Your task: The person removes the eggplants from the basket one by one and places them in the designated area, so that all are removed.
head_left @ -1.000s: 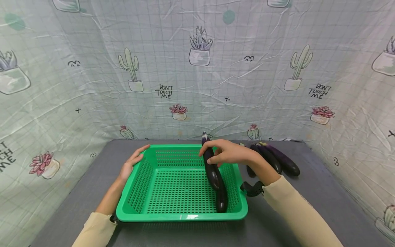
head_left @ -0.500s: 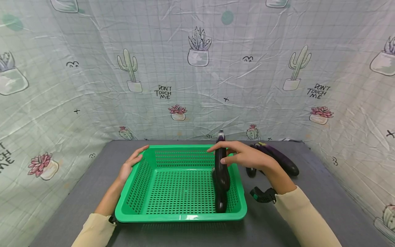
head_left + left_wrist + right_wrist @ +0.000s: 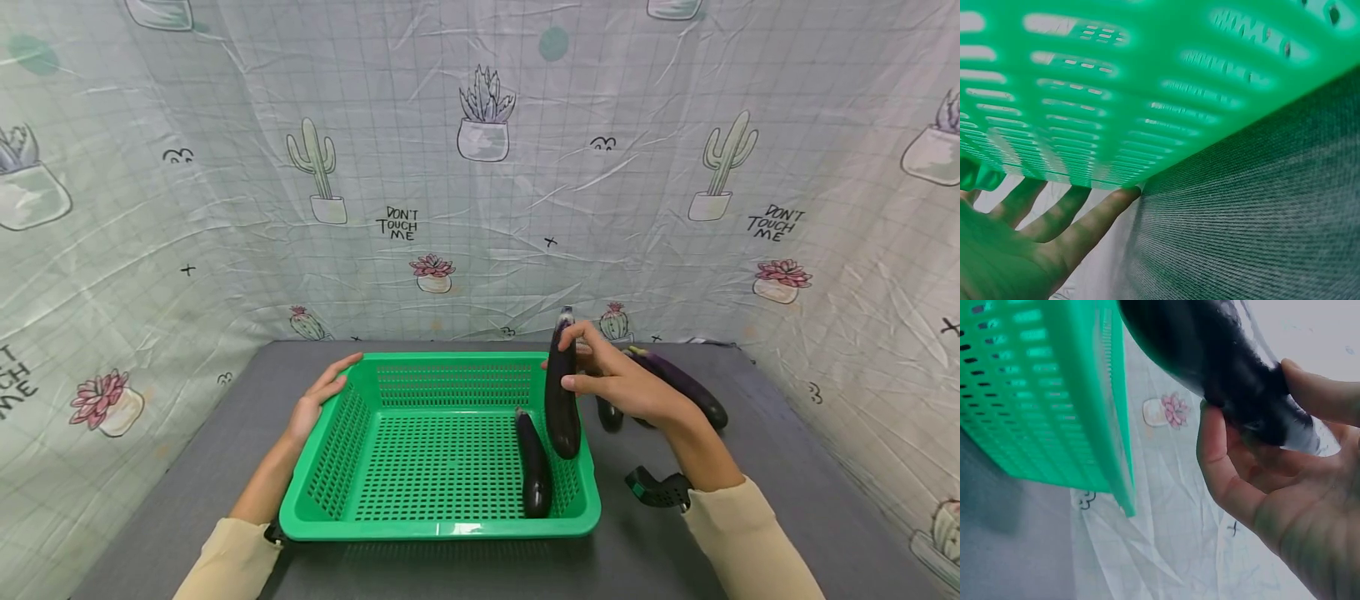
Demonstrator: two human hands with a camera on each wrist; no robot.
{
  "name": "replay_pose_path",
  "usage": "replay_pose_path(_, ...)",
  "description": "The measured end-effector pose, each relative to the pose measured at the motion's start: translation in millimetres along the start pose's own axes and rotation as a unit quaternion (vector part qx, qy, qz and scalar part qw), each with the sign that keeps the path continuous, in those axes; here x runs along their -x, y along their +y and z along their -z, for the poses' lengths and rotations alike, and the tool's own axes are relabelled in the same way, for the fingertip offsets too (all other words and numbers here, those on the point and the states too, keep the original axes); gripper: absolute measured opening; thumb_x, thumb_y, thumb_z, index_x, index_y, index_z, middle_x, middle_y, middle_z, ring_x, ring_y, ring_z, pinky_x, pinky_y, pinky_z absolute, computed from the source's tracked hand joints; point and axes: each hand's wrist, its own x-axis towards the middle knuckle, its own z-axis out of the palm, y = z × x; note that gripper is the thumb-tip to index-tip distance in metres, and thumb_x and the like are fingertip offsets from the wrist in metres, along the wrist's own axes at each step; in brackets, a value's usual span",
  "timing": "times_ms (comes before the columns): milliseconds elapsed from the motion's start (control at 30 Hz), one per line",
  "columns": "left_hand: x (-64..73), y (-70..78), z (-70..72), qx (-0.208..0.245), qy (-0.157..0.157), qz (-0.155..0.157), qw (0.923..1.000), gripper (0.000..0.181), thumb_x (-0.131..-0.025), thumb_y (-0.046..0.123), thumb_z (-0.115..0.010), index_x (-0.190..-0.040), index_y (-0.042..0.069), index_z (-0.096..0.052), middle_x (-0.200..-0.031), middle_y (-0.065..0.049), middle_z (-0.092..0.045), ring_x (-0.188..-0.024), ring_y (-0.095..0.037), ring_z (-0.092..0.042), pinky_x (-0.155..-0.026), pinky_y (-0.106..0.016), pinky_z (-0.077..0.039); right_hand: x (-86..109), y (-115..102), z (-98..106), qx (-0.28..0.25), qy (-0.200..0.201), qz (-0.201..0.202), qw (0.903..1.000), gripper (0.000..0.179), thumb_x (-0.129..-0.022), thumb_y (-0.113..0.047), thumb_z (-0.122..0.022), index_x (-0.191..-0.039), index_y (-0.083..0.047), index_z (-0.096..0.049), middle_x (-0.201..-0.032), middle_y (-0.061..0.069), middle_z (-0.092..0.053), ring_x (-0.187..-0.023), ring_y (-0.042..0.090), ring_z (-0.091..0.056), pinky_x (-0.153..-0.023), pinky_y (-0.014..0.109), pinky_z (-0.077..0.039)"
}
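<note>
In the head view, my right hand pinches a long dark eggplant near its stem end, thumb on one side and fingers on the other. This eggplant slants over the right rim of a green plastic basket, its thick end down. The right wrist view shows the fingers curled around the eggplant close to its pale cap. A second eggplant lies inside the basket along the right wall. My left hand rests against the basket's left side, straight fingers touching the slotted wall.
Several more eggplants lie on the grey table to the right of the basket, partly hidden behind my right hand. A patterned cloth hangs behind the table and along both sides.
My right hand has moved the held eggplant rightward and up, from within the basket to over its right rim. The lying eggplant now shows fully. My left hand keeps its place.
</note>
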Motion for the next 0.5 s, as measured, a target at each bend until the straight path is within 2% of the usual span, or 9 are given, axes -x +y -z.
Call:
replay_pose_path(67,0.0,-0.2,0.1,0.011,-0.006,0.000,0.9999,0.052,-0.116,0.019,-0.024,-0.164,-0.001,-0.017,-0.156,0.005,-0.033,-0.131,-0.004,-0.056,-0.103,-0.021,-0.052,3.0,4.0,1.7,-0.007,0.014,0.003,0.9999,0.035,-0.107,-0.012,-0.056,-0.121,-0.007,-0.025,-0.104,0.013,-0.048,-0.094,0.021,-0.055,-0.078,0.036,-0.048)
replay_pose_path(133,0.3,-0.4,0.2,0.031,-0.012,0.002,0.9994,0.052,-0.116,0.019,-0.023,-0.164,0.000,-0.015,-0.155,0.005,-0.036,-0.132,-0.006,-0.057,-0.104,-0.023,-0.052,6.3,7.7,3.4,-0.026,0.022,0.009,0.9994,0.038,-0.107,-0.010,-0.056,-0.116,-0.005,-0.020,-0.110,0.015,-0.057,-0.099,0.016,-0.061,-0.076,0.034,-0.046)
replay_pose_path(200,0.6,-0.5,0.1,0.042,-0.016,0.002,0.9990,0.052,-0.116,0.019,-0.023,-0.164,0.002,-0.016,-0.154,0.006,-0.039,-0.131,-0.007,-0.058,-0.104,-0.023,-0.053,9.3,11.3,5.1,-0.043,0.027,0.014,0.9986,0.039,-0.107,-0.009,-0.055,-0.112,-0.004,-0.017,-0.119,0.022,-0.064,-0.104,0.012,-0.066,-0.076,0.033,-0.046)
replay_pose_path(300,0.9,-0.9,0.4,0.049,-0.019,-0.003,0.9986,0.051,-0.116,0.017,-0.022,-0.164,0.003,-0.017,-0.154,0.006,-0.040,-0.131,-0.007,-0.058,-0.104,-0.024,-0.053,12.8,15.2,7.4,-0.050,0.034,0.012,0.9981,0.038,-0.107,-0.009,-0.055,-0.111,-0.003,-0.018,-0.133,0.028,-0.063,-0.113,0.011,-0.067,-0.081,0.032,-0.049)
replay_pose_path(400,0.9,-0.7,-0.1,0.042,-0.015,-0.007,0.9990,0.050,-0.116,0.017,-0.023,-0.164,0.004,-0.021,-0.155,0.008,-0.038,-0.130,-0.006,-0.058,-0.103,-0.023,-0.052,14.9,17.9,9.8,-0.032,0.050,0.002,0.9982,0.037,-0.107,-0.011,-0.057,-0.112,-0.003,-0.022,-0.117,0.019,-0.065,-0.106,0.012,-0.066,-0.084,0.033,-0.051)
replay_pose_path(500,0.2,-1.1,-0.5,0.016,-0.006,-0.013,0.9998,0.050,-0.115,0.016,-0.024,-0.163,0.002,-0.022,-0.155,0.007,-0.036,-0.131,-0.004,-0.057,-0.103,-0.020,-0.051,16.8,20.2,12.1,-0.021,0.069,-0.012,0.9973,0.035,-0.106,-0.014,-0.059,-0.111,-0.003,-0.026,-0.103,0.010,-0.056,-0.099,0.016,-0.064,-0.084,0.033,-0.051)
